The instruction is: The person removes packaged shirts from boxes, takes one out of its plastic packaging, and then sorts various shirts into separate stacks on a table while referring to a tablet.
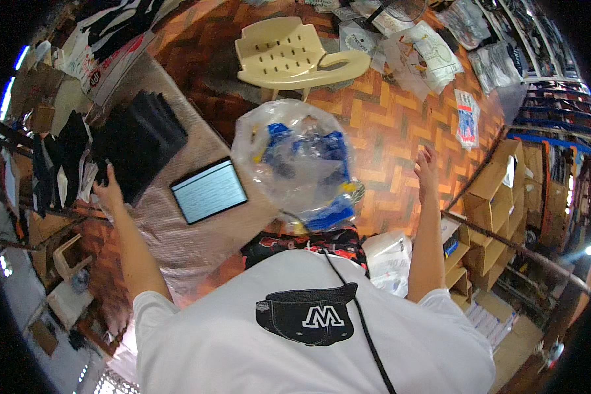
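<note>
A stack of folded black garments (134,141) lies fanned on a table at the left. My left hand (109,192) is at its near left edge, thumb over the dark cloth and fingers closed about the edge; the fingertips are partly hidden. To the right of the stack, a tablet (209,190) with a lit screen rests on the table. My right hand (427,175) is raised at the right, fingers loosely bent and apart, with nothing in it. Between my arms sits a clear plastic bag (251,141) with blue and yellow packaging inside.
A plastic-wrapped table (177,246) stands at the left. Beyond the bag is a cream plastic chair (279,52) on the wooden parquet floor (381,151). Plastic packages (433,56) litter the far right floor. Cardboard shelving (492,197) and a metal bar (519,249) border the right side.
</note>
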`<action>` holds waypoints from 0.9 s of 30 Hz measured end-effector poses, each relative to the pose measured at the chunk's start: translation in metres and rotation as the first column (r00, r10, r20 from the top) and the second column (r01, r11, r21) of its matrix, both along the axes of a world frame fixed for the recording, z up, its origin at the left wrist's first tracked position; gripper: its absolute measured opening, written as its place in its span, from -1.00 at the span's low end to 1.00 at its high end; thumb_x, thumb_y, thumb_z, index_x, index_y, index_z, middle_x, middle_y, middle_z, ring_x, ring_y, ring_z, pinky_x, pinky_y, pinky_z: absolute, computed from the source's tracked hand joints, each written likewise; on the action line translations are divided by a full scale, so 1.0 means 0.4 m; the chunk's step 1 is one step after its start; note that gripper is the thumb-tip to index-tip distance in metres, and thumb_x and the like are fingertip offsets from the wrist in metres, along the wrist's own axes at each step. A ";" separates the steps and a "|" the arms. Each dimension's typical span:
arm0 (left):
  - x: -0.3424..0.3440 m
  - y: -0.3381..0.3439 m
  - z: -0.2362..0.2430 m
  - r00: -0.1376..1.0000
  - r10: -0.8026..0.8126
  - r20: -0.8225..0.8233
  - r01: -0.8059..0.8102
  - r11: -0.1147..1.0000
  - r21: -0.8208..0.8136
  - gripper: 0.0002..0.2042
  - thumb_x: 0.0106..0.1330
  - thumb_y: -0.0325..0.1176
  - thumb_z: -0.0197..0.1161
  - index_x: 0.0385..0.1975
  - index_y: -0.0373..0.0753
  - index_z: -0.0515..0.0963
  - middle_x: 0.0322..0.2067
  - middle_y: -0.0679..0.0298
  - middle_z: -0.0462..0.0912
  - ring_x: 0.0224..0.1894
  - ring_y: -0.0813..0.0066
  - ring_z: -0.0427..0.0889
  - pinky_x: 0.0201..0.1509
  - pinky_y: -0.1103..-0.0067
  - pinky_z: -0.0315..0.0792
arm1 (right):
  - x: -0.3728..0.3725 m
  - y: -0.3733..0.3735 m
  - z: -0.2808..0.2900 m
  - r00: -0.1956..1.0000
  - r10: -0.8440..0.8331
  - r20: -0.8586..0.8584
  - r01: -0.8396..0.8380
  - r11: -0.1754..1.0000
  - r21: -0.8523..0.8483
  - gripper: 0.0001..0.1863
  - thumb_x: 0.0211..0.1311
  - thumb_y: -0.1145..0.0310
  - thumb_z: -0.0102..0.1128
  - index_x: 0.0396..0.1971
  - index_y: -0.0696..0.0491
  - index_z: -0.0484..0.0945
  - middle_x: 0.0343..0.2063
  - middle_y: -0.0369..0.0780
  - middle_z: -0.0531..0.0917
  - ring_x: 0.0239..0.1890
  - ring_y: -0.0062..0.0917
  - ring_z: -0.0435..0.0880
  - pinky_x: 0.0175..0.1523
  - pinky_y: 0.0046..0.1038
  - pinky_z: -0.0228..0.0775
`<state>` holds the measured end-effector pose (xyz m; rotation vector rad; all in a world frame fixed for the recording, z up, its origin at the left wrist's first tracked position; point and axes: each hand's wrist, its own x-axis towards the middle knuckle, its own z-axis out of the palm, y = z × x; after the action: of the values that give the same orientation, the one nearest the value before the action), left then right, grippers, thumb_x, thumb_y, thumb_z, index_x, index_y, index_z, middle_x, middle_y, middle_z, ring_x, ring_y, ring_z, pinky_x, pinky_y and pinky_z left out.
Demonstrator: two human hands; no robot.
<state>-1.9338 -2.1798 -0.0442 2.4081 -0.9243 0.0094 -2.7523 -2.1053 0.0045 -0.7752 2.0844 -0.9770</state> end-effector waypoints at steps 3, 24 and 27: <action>-0.225 0.088 0.045 0.967 -0.003 0.254 0.035 0.992 -0.120 -0.21 0.10 0.19 0.26 0.02 -0.51 0.35 -0.05 -0.10 0.48 0.04 0.08 0.45 0.16 0.33 0.29 | -0.376 0.099 -0.091 0.986 -0.060 0.158 0.065 0.997 -0.029 -0.49 0.31 0.16 0.05 0.21 -0.06 0.22 0.10 -0.32 0.40 -0.03 -0.54 0.45 0.01 -0.47 0.33; -1.062 0.303 -0.354 0.967 0.132 -0.219 -0.050 0.938 0.342 -0.55 0.05 -0.12 0.33 -0.12 -0.27 0.53 -0.31 0.05 0.63 -0.22 0.09 0.60 -0.08 0.32 0.46 | -0.314 -0.099 -0.142 0.337 0.831 0.442 -0.930 0.366 0.021 -0.48 0.27 0.20 0.11 0.19 0.03 0.29 0.14 -0.13 0.38 0.20 -0.43 0.32 0.19 -0.45 0.19; -1.287 0.335 -0.265 0.841 -0.035 -0.540 0.262 0.899 0.351 -0.57 0.08 -0.11 0.31 -0.13 -0.28 0.54 -0.42 0.09 0.63 -0.35 0.21 0.63 -0.19 0.35 0.48 | -0.145 -0.037 -0.322 0.331 0.754 0.567 -0.942 0.233 0.241 -0.25 0.17 0.34 0.23 0.30 -0.06 0.04 0.13 -0.13 0.34 0.04 -0.40 0.47 0.10 -0.34 0.34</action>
<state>-2.4487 -2.0457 -0.1501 2.4842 -0.9096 -0.9509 -2.8103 -2.1202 -0.1245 -1.1457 1.1104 0.1732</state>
